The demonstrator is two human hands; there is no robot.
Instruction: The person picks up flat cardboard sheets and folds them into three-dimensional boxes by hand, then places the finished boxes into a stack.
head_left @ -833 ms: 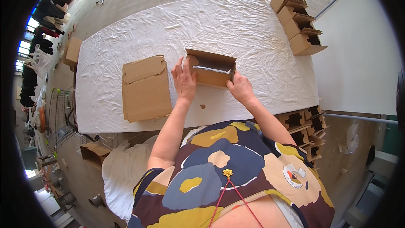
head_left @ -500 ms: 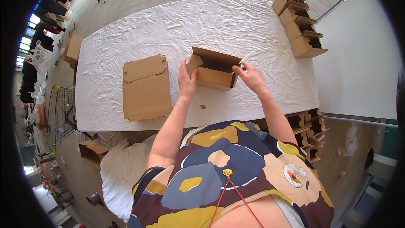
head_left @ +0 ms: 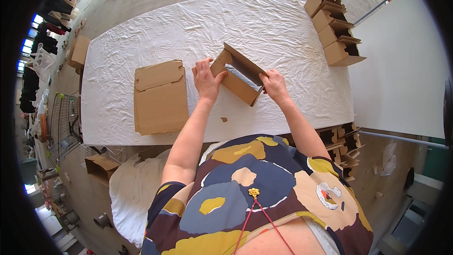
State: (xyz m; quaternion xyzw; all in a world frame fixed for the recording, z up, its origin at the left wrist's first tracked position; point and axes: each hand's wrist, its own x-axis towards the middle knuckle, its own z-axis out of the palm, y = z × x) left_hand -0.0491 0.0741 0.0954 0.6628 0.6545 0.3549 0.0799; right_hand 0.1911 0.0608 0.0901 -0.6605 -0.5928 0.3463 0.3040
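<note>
A brown cardboard box (head_left: 238, 87) is held between my two hands over the white cloth, turned at a slant with its right end nearer me. White cloth shows through its inside, so part of the bottom seems open. My left hand (head_left: 206, 81) grips the left end, thumb on the near side and fingers around the end panel. At the other end, my right hand (head_left: 275, 86) pinches the corner by the raised far flap. Left of the box lies a pile of flat cardboard blanks (head_left: 160, 99), the top one with a notched flap.
The wrinkled white cloth (head_left: 264, 23) covers a large table. Folded open boxes (head_left: 342, 53) stand in a row at its far right edge, and more boxes (head_left: 347, 141) sit below its near right side. A small cardboard scrap (head_left: 224, 119) lies near the front edge.
The box has turned clockwise, its right end coming nearer to me, and white cloth now shows through it. My left hand has shifted farther around the left end.
</note>
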